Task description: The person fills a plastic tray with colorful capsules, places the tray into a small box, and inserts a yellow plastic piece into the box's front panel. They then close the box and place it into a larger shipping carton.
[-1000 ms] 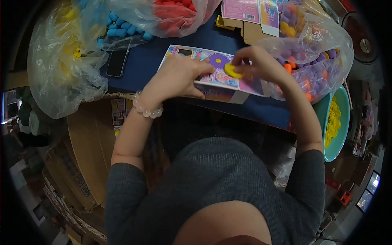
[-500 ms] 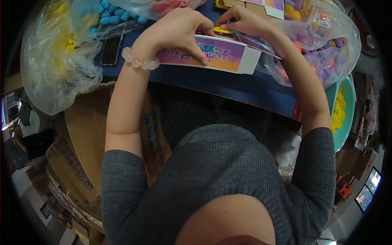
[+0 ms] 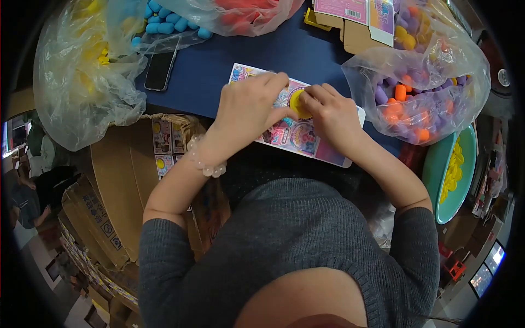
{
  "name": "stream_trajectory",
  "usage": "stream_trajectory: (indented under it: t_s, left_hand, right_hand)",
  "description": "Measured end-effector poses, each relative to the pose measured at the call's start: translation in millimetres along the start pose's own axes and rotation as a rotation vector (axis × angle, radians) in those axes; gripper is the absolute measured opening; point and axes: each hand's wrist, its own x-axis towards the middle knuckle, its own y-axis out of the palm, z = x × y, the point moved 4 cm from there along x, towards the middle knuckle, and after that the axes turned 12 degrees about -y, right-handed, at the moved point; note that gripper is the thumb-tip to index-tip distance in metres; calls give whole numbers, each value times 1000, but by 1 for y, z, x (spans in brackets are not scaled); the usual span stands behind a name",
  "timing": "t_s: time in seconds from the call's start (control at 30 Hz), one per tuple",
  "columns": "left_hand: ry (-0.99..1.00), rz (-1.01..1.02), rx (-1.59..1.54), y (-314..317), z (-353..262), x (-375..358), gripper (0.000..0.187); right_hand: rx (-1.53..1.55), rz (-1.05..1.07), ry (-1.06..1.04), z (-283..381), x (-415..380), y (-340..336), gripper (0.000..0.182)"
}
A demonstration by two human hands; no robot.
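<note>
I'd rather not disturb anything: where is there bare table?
Bare table lies between phone and box, and between box and carton. Crowded: yellow bag at left, purple bag at right, left hand and right hand on the box.

The colourfully printed pink-and-white box [image 3: 325,152] lies face up, aslant at the table's [image 3: 210,65] near edge; the round yellow disc [image 3: 298,105] sits on its face.

Table [image 3: 213,68], twelve o'clock: flat, dark blue top | Floor [image 3: 39,246], eight o'clock: pale grey, partly cluttered | Bright panes [image 3: 488,269], four o'clock: screen or window, indistinguishable | Bright strip [image 3: 6,143], nine o'clock: blurred | Light: dim overall, fading to black at the periphery
</note>
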Motion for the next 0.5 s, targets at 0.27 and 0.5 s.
stream_trajectory:
  t_s: [0.27, 0.5]
  left_hand:
    - [21, 450, 32, 34, 9, 56, 52]
    - [101, 372, -82, 38, 25, 54, 58]
  right_hand:
    - [-43, -120, 27, 12, -9, 9, 18]
    - [48, -166, 147, -4, -1, 5, 30]
